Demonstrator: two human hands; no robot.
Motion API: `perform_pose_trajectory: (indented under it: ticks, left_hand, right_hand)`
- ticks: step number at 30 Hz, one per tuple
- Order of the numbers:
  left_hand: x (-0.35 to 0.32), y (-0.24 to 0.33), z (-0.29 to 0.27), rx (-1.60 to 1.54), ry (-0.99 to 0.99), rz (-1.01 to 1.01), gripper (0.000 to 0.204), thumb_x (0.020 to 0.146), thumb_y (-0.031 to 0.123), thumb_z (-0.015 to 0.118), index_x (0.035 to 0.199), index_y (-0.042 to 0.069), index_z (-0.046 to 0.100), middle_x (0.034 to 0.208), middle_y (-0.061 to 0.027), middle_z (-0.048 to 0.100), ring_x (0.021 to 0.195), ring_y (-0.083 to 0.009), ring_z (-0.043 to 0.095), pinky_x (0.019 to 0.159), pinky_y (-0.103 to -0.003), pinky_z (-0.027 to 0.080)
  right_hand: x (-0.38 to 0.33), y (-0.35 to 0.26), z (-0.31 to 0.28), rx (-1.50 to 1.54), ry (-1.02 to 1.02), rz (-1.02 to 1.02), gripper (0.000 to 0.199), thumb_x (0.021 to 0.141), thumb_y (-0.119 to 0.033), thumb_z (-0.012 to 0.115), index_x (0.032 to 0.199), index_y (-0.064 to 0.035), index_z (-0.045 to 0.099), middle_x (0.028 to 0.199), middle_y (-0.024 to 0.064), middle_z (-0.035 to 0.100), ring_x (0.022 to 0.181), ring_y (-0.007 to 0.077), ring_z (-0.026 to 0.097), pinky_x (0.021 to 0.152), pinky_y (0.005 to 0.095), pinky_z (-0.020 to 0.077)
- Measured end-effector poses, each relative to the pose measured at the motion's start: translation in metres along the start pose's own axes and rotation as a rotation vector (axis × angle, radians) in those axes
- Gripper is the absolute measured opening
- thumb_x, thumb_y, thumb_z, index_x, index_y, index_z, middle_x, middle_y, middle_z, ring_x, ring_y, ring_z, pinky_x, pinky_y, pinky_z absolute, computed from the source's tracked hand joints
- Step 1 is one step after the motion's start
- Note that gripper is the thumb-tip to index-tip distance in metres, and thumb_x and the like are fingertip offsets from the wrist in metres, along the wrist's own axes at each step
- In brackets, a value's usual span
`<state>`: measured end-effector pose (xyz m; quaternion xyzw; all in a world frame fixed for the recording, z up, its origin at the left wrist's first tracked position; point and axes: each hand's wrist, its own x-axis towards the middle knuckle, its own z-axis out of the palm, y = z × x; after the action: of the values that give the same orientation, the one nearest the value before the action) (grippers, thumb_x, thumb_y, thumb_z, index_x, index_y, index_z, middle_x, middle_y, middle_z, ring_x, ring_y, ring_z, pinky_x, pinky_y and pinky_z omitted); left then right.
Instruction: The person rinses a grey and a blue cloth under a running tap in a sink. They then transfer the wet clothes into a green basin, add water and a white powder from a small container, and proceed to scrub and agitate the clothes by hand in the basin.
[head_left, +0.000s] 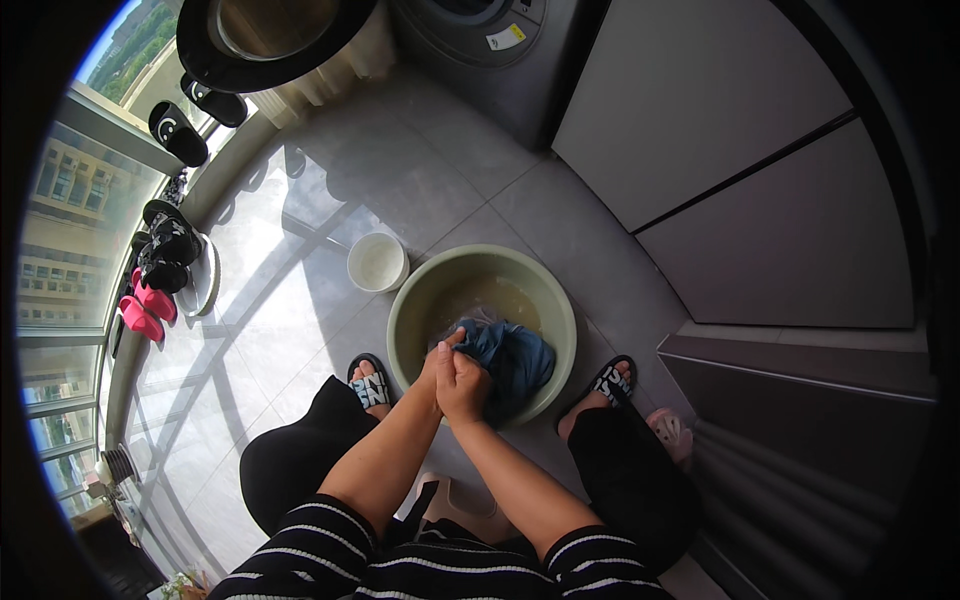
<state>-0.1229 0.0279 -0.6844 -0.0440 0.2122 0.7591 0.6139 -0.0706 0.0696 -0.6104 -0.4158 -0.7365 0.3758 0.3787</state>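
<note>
A pale green basin (pixel 566 345) stands on the floor between my feet, with some cloudy water (pixel 500 298) in it. Blue cloth (pixel 515 362) lies bunched in the basin, part of it gathered up in my fingers. My left hand (pixel 432 367) and my right hand (pixel 462 385) are pressed together over the near left side of the basin, both closed on the blue cloth. The fingertips are partly hidden by the hands and the fabric. A paler, see-through patch shows beside the cloth, too unclear to name.
A white bucket (pixel 378 263) stands beside the basin. Slippers and shoes (pixel 170 245) line the window wall at left. A grey front-loading washing machine (pixel 480 60) is at the back, grey cabinets (pixel 720 120) at right. Sunlight falls across the tiled floor (pixel 260 310).
</note>
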Motion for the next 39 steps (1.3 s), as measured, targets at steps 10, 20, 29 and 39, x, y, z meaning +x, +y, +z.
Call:
perform_pose_trajectory:
  ticks: [10, 20, 29, 39]
  left_hand:
    - [0.003, 0.046, 0.084, -0.151, 0.332, -0.194, 0.031, 0.092, 0.025, 0.042, 0.100, 0.003, 0.062, 0.100, -0.0143, 0.065, 0.090, -0.0279, 0.063, 0.083, -0.044, 0.051]
    - [-0.004, 0.056, 0.072, -0.360, 0.292, 0.114, 0.031, 0.090, 0.022, 0.043, 0.104, 0.001, 0.060, 0.108, -0.0173, 0.062, 0.100, -0.0327, 0.059, 0.093, -0.047, 0.046]
    - [-0.009, 0.024, -0.033, 0.089, 0.583, -0.161, 0.042, 0.092, 0.032, 0.045, 0.123, 0.003, 0.046, 0.128, -0.0146, 0.050, 0.113, -0.0337, 0.050, 0.091, -0.055, 0.042]
    - [0.005, 0.027, 0.008, -0.032, 0.386, -0.167, 0.032, 0.085, 0.021, 0.061, 0.111, 0.004, 0.056, 0.101, -0.0152, 0.064, 0.091, -0.0288, 0.063, 0.085, -0.045, 0.052]
  right_hand:
    - [0.086, 0.080, -0.055, 0.100, 0.026, 0.467, 0.053, 0.090, -0.048, 0.053, 0.067, -0.0005, 0.052, 0.057, 0.0091, 0.048, 0.055, 0.0192, 0.043, 0.054, 0.0362, 0.0362]
    - [0.030, 0.040, -0.059, -0.173, -0.669, 0.465, 0.099, 0.059, -0.017, 0.080, 0.139, 0.0010, 0.024, 0.135, 0.0257, 0.038, 0.126, 0.0337, 0.039, 0.103, 0.0375, 0.0339]
    - [0.079, 0.015, -0.093, 0.463, -0.484, 0.474, 0.049, 0.055, 0.008, 0.050, 0.103, 0.0069, 0.062, 0.092, 0.0078, 0.064, 0.083, 0.0142, 0.059, 0.078, 0.0232, 0.0449]
    - [0.084, 0.025, -0.113, 1.198, -0.841, 0.922, 0.059, 0.062, -0.005, 0.061, 0.119, 0.0039, 0.055, 0.110, 0.0176, 0.063, 0.103, 0.0304, 0.061, 0.097, 0.0356, 0.0430]
